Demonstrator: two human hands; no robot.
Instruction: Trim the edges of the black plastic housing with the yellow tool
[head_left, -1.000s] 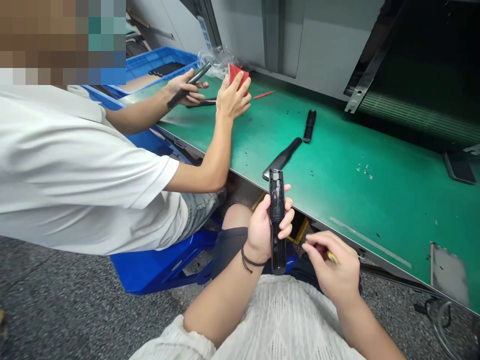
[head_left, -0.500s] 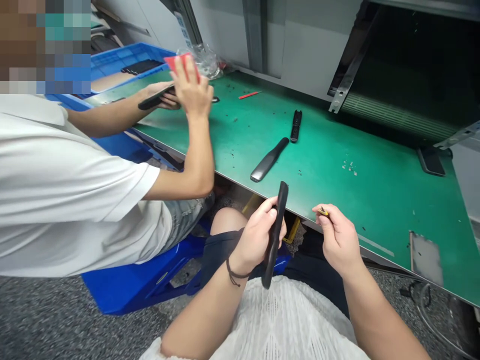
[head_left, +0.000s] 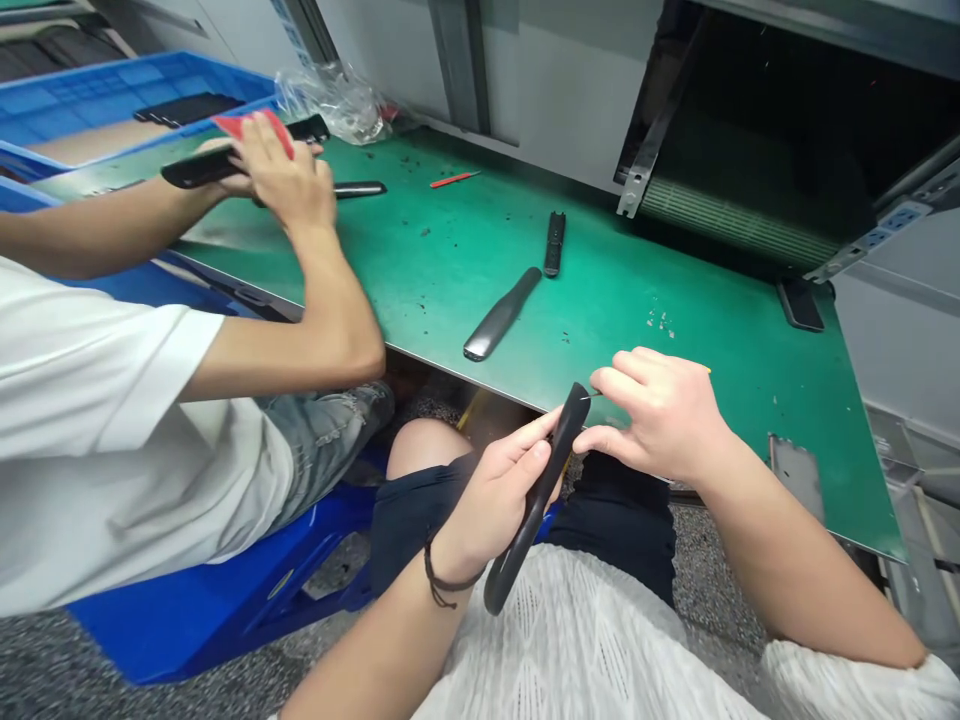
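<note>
My left hand (head_left: 499, 490) grips a long black remote-control shell (head_left: 534, 505) edge-on above my lap, its top end near the front edge of the green table (head_left: 675, 290). My right hand (head_left: 656, 410) pinches a thin metal-tipped tool with a yellow handle (head_left: 596, 395), and the tip meets the shell's top end. On the table lie a black remote back cover (head_left: 501, 315) and a narrower black remote part (head_left: 554, 243).
A person in a white shirt (head_left: 112, 420) sits at my left on a blue stool (head_left: 225, 600), holding a black remote (head_left: 202, 168) and a red card (head_left: 251, 125). Blue crates (head_left: 90, 95), a plastic bag (head_left: 330, 95), a red stick (head_left: 454, 180) and a dark phone (head_left: 799, 303) are around the table.
I turned the shell from face-up to edge-on and tilted it. My right hand rose from my lap to the shell's top end with the tool. The neighbour's hands moved left.
</note>
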